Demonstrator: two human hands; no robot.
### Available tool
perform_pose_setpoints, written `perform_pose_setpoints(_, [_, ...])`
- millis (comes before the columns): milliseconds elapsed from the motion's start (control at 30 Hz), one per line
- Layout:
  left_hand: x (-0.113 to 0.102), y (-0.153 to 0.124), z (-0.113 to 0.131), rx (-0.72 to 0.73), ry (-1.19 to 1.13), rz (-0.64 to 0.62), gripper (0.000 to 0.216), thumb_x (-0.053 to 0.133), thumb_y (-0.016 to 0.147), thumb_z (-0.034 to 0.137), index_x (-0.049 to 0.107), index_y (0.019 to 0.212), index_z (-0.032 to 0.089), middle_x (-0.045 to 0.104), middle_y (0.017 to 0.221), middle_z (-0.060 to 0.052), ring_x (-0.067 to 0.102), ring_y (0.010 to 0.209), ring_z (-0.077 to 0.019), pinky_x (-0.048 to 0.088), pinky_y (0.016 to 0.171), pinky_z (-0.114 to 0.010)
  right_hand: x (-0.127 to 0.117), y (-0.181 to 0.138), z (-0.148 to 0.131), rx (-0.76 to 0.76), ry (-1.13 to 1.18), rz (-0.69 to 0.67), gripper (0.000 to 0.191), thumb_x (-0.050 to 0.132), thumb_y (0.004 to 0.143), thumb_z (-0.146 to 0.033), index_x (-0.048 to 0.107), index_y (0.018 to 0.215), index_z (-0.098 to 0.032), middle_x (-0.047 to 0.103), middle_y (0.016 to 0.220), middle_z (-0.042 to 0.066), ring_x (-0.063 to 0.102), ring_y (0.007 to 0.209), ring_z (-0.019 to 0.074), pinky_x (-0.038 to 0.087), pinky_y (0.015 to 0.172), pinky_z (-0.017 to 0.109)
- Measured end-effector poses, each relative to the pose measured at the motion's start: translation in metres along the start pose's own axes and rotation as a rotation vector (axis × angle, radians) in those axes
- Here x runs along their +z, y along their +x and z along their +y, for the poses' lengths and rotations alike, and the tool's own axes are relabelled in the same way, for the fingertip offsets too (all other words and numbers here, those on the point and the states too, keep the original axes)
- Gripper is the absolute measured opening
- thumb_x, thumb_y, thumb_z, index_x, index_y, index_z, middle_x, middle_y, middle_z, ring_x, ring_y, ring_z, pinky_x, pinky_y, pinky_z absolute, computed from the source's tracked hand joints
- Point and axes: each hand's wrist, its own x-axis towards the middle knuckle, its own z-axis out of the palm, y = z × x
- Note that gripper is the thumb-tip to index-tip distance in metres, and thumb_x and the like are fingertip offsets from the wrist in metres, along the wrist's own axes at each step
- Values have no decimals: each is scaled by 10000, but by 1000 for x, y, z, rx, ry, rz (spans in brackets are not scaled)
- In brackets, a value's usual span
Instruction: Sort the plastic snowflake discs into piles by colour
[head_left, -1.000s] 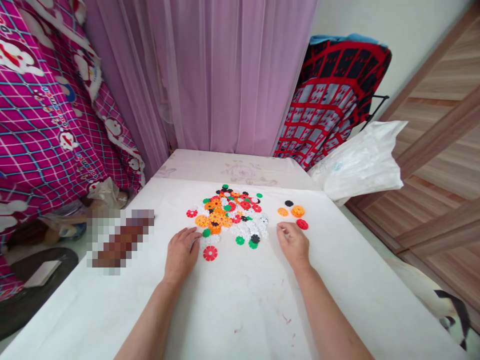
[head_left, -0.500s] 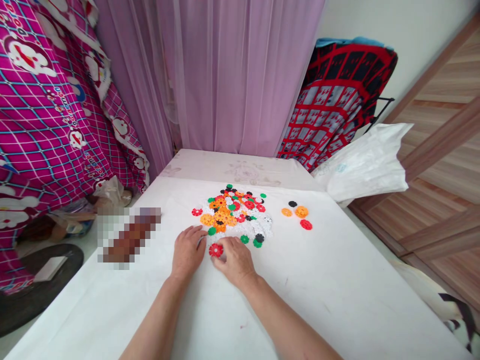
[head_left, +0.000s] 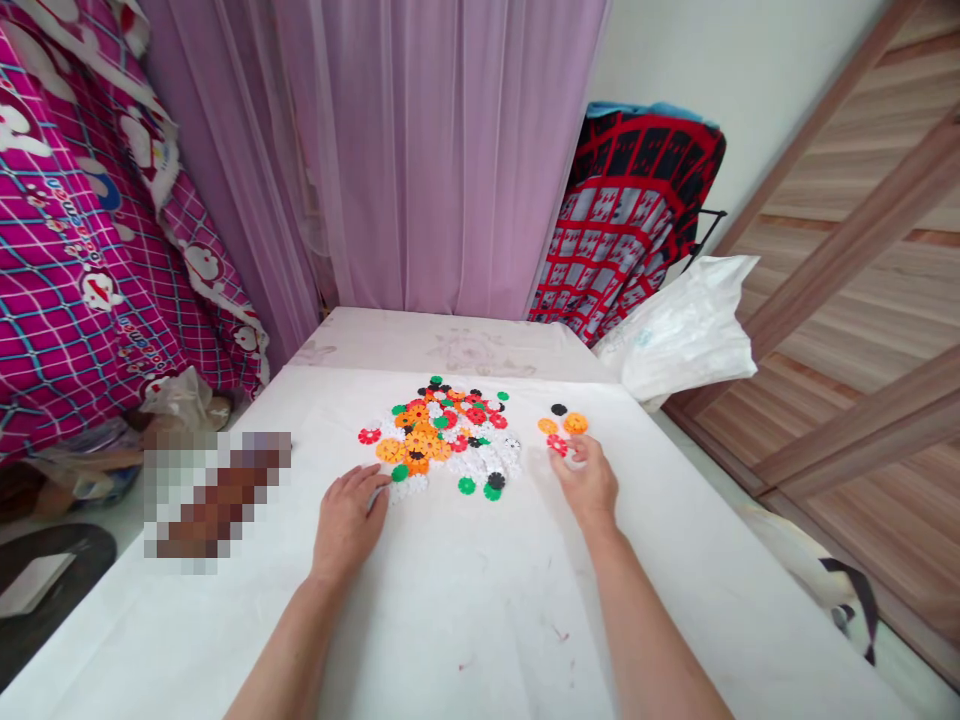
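A pile of flat flower-shaped plastic discs [head_left: 442,440] in orange, red, green, white and black lies on the white table [head_left: 465,600]. My left hand [head_left: 349,515] rests flat and open at the pile's near left edge, fingertips beside a green disc. To the right sits a small separate group: a black disc [head_left: 559,409] and two orange discs [head_left: 576,422]. My right hand [head_left: 589,482] is at this group, its fingers curled and pinched on a red disc [head_left: 557,444] just above or on the table.
A white plastic bag [head_left: 682,330] lies at the table's far right corner. Behind it hangs a red and black checked blanket [head_left: 630,230]. Pink curtains [head_left: 420,150] and a magenta quilt [head_left: 75,250] fill the back and left. A blurred brown object [head_left: 214,495] sits at the left edge.
My right hand went left to the red disc lying in front of the pile, picked it up and carried it right to the small group. My left hand stayed put.
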Motion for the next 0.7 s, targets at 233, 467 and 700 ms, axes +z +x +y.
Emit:
perform_pose_setpoints(233, [0,-1,-3,15,28,-13,321,438,874,354,713,999,244,698,1176,-50,592,1153,-298,468,989,-497,-18,38,56,270,-173,-35,477,624,687,-492,536,1065,-216,697,994,48,608,832,225,445,735,368])
perform_pose_setpoints(467, [0,0,-7,36,59,-9,335,431,878,376,712,1008,249,698,1175,-52,603,1146,-286,481,983,-484,-9,41,55,255,-265,-123,441,620,726,-455,558,1096,-225,699,988,42,604,867,227,425,721,335])
perform_pose_setpoints(700, [-1,1,-5,38,62,-10,336,428,877,369,712,1004,242,700,1170,-55,606,1141,-287,484,978,-484,-11,40,58,214,-256,-114,399,598,744,-428,595,1085,-221,694,1016,46,595,835,210,431,732,326])
